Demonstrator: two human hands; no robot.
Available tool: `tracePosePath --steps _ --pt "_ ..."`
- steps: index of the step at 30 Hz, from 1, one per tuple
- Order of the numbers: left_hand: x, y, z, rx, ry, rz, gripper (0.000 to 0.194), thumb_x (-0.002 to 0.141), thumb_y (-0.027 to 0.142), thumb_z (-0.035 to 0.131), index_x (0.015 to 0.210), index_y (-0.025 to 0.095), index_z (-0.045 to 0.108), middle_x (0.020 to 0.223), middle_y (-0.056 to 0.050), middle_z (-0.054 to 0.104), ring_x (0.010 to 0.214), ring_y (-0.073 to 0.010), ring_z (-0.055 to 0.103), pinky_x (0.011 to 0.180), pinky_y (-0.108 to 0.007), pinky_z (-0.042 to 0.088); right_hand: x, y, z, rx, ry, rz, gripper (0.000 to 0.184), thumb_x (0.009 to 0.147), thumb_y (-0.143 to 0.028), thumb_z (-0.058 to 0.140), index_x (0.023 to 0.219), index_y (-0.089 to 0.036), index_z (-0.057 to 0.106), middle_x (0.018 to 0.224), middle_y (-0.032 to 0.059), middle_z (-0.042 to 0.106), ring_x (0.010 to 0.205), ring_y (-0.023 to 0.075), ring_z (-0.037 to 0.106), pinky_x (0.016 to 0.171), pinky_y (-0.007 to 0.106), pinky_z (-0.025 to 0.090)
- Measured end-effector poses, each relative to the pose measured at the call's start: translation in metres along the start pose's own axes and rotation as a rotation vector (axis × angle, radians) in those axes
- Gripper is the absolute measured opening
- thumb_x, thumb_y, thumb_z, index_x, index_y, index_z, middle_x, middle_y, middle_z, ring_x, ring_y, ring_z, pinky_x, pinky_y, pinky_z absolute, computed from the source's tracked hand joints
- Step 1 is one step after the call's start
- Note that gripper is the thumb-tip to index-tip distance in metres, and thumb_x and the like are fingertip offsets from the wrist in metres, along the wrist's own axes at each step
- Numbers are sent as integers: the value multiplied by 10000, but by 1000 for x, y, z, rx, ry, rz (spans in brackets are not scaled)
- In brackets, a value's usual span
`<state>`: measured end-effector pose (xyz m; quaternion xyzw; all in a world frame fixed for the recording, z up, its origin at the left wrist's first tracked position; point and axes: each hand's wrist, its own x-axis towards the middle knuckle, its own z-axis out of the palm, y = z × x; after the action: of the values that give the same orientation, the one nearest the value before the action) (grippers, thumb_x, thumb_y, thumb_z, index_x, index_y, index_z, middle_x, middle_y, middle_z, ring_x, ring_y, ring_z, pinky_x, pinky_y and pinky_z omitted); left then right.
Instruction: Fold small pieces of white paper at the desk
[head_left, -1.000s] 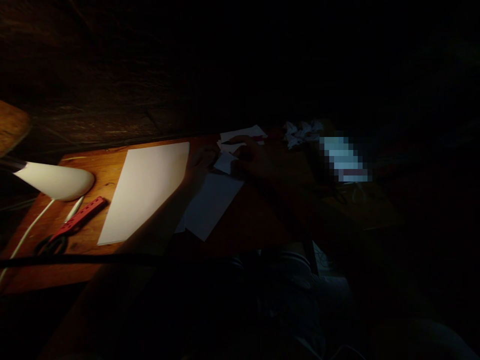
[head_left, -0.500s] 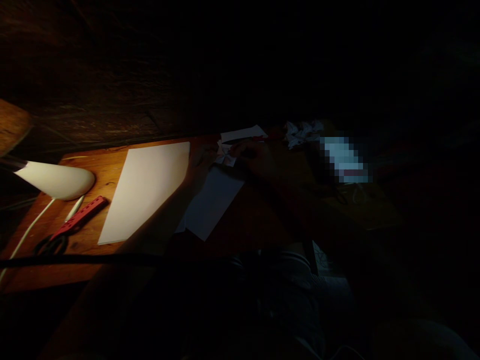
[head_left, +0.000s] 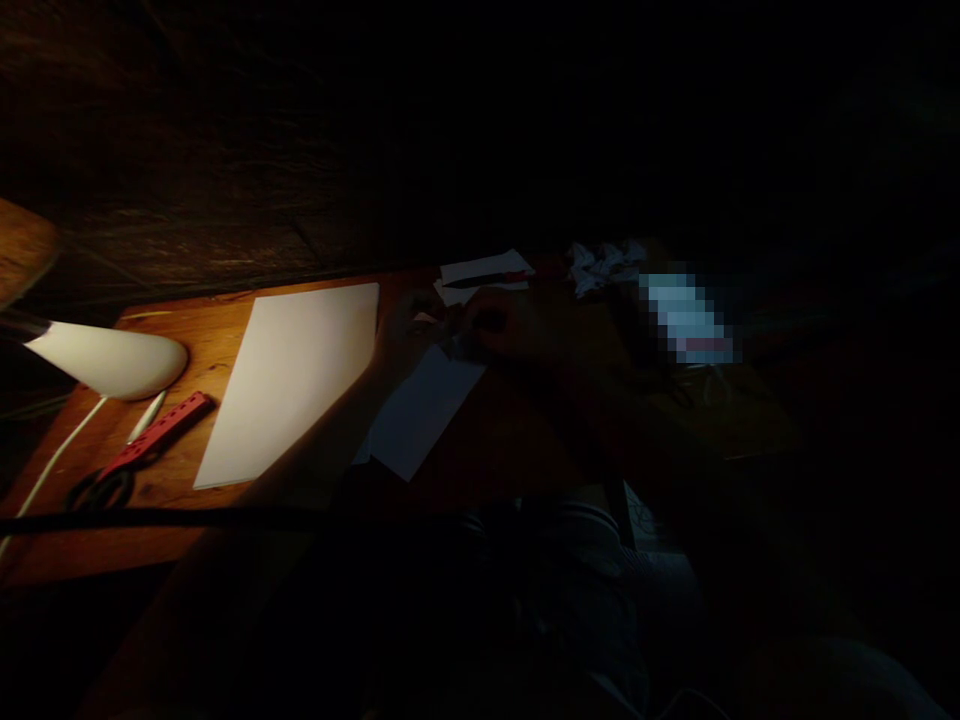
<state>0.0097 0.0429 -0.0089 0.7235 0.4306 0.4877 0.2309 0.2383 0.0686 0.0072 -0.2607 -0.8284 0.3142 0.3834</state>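
Note:
In the dim middle of the table my left hand (head_left: 401, 325) and my right hand (head_left: 504, 325) meet, fingers closed on a small piece of white paper (head_left: 459, 348). Most of it is hidden by the fingers, with pale bits showing between them. Just below the hands lies a white sheet (head_left: 429, 415). Beyond them are cut pieces of paper (head_left: 484, 266), with a thin dark tool (head_left: 491, 280) with a reddish end lying across them. Its kind cannot be made out.
A stack of white paper (head_left: 292, 385) lies left of my forearm. Farther left are a white lamp (head_left: 112, 362), its cord and a red-and-black tool (head_left: 154, 440). Folded paper pieces (head_left: 604, 268) sit at the back right, beside a bright pixelated rectangle (head_left: 690, 318). A dark cable (head_left: 150, 518) crosses the front.
The small paper went from a flat piece to a creased, folded shape, then mostly out of sight between my fingers. My right hand has drawn nearer my left, uncovering the dark tool.

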Motion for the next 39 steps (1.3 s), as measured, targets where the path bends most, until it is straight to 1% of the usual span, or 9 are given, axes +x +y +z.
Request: tracePosePath --steps 2,5,9,14,20,26,33,37,39 --pt "1 7 -4 80 0 70 194 880 364 777 964 209 696 1005 -70 746 951 -201 728 777 -313 615 0 3 -3 -29 -28 15 160 761 -147 647 880 -191 745 992 64 743 935 210 675 880 356 518" --pt "0 16 -9 193 -102 147 90 919 297 726 901 211 745 985 -77 766 962 -216 740 857 -373 614 0 7 -8 -75 -84 26 187 758 -126 624 885 -185 749 998 65 752 927 206 677 862 342 507" --pt "-3 16 -8 250 -233 199 117 946 281 681 930 220 780 1011 -70 793 951 -215 755 867 -382 610 -1 3 -14 -184 -186 35 253 739 -83 617 917 -175 772 1017 70 773 938 215 684 862 339 495" --pt "-5 2 -4 276 -339 236 167 958 242 640 921 234 803 1016 -45 807 961 -195 758 894 -358 603 0 -5 -16 -289 -265 37 235 763 -97 674 946 -176 799 1048 79 791 968 234 694 900 359 490" --pt "-5 1 -6 295 -380 225 168 956 239 648 981 244 814 1069 -51 795 999 -189 749 905 -343 602 0 -1 -13 -249 -293 12 140 796 -224 759 926 -182 793 1040 79 777 952 233 686 890 366 490" --pt "-4 10 -7 322 -400 256 180 911 177 633 963 219 800 1179 -81 757 1093 -221 734 964 -385 606 0 -3 -12 -270 -288 27 186 845 -354 776 922 -185 786 1061 80 761 954 230 672 884 367 477" --pt "-1 11 -5 320 -417 305 161 939 216 623 930 216 784 1029 -75 774 1102 -238 739 1007 -431 596 1 -6 -10 -339 -289 33 182 851 -339 768 930 -175 765 1052 86 756 916 226 664 851 359 472" --pt "-3 10 -6 317 -421 244 159 938 246 639 964 224 794 1056 -68 786 981 -210 757 905 -388 615 1 -8 -9 -358 -277 37 242 832 -386 795 942 -173 763 1046 90 749 910 228 652 838 357 465" --pt "-4 9 -5 310 -413 246 155 940 258 646 950 231 798 1085 -72 786 1040 -220 750 932 -402 608 1 -7 -9 -343 -286 23 218 836 -376 789 932 -181 765 1046 87 748 914 228 652 837 354 463"
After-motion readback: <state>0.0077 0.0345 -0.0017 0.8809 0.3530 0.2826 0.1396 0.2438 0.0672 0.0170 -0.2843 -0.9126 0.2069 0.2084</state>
